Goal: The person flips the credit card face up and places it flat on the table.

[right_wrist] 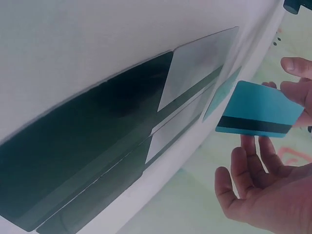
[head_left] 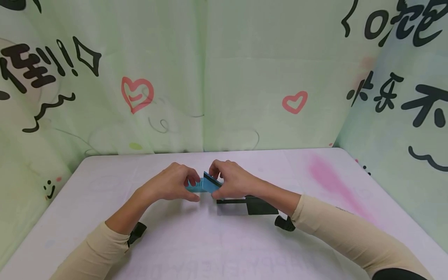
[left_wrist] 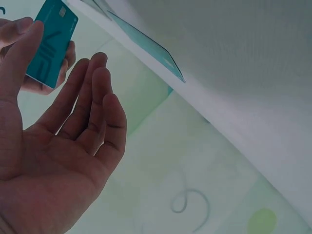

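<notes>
My right hand pinches a blue bank card between thumb and fingers, tilted above the table. The card's VIP face with its chip shows in the left wrist view, and its black stripe in the right wrist view. Close by, to the left, my left hand hovers with relaxed fingers spread, gripping nothing. Its thumb overlaps the held card in the left wrist view; whether they touch I cannot tell. Another blue card lies on the table beneath the left fingertips, partly hidden by them.
A silver card with a black stripe and a dark card lie side by side under the right forearm. More dark and silver card surface shows beyond them. The white table meets a patterned curtain behind.
</notes>
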Demonstrator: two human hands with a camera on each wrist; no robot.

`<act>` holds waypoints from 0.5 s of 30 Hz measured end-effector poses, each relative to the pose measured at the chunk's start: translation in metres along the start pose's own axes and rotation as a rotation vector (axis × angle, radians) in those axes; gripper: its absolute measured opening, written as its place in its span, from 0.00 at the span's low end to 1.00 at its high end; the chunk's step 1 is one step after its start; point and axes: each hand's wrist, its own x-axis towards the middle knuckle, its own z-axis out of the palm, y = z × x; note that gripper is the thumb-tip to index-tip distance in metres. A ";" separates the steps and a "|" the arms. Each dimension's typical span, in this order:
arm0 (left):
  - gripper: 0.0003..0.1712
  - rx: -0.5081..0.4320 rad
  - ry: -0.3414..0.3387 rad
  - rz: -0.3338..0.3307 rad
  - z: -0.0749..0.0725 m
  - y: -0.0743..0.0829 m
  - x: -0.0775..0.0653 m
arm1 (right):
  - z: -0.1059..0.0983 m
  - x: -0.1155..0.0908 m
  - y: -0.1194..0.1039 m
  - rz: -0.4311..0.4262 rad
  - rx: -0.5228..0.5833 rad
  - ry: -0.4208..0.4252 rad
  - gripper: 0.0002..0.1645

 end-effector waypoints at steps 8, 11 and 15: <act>0.25 -0.017 -0.009 -0.001 0.002 0.000 0.000 | 0.001 -0.001 -0.002 -0.005 0.062 0.062 0.29; 0.25 -0.013 -0.008 -0.002 0.002 -0.001 0.000 | 0.001 0.000 -0.001 -0.008 0.092 0.088 0.29; 0.27 -0.005 -0.006 -0.008 0.001 0.000 0.000 | 0.002 0.000 -0.001 -0.005 0.120 0.104 0.28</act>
